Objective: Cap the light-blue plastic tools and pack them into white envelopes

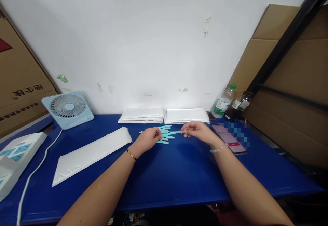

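My left hand [148, 140] is closed in a pinch around the left part of a slim teal plastic stick [173, 133]. With thumb and fingers, my right hand [196, 132] pinches a small translucent cap-like piece [180, 132] at that stick's right end. Several more teal sticks with paler tips [166, 127] lie fanned out on the table around and beneath my left fingers, partly hidden by them. The exact kind of these sticks is too small to make out.
Two stacks of white padded mailers [141, 115] [187, 115] stand by the wall, and another white mailer [92, 154] lies left. A blue fan [69, 108] with its cable, a phone [229, 138], a water bottle [223, 102] and a dark bottle [237, 109] flank the blue table [174, 181].
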The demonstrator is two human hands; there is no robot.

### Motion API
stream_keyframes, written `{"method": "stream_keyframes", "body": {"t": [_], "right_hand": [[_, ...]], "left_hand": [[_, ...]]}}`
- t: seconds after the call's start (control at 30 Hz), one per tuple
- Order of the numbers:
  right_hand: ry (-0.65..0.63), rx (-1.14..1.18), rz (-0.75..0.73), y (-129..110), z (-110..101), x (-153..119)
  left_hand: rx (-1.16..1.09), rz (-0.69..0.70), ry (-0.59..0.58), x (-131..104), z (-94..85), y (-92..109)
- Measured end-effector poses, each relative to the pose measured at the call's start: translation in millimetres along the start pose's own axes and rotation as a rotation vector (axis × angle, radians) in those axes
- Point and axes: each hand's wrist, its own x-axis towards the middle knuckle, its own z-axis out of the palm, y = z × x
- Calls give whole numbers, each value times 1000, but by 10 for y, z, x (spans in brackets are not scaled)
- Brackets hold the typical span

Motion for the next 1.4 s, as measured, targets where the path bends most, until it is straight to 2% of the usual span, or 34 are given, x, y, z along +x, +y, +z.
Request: {"method": "stream_keyframes", "body": {"t": [0.23, 0.43, 0.77, 0.93, 1.17, 1.4], "right_hand": [[97, -152, -55, -6, 23, 1], [79, -231, -78, -44, 111, 8], [144, -200, -114, -65, 56, -9], [117, -208, -108, -56, 103, 2], [133, -204, -100, -54, 58, 0], [98, -193, -102, -59, 140, 2]], "left_hand": [[-40, 18, -5, -5, 16, -1], [-43, 30, -14, 0, 19, -5], [-40, 19, -19, -2, -9, -15], [-38, 29, -30, -3, -5, -2], [-52, 11, -35, 9, -16, -27], [-47, 4, -42, -4, -19, -2]]}}
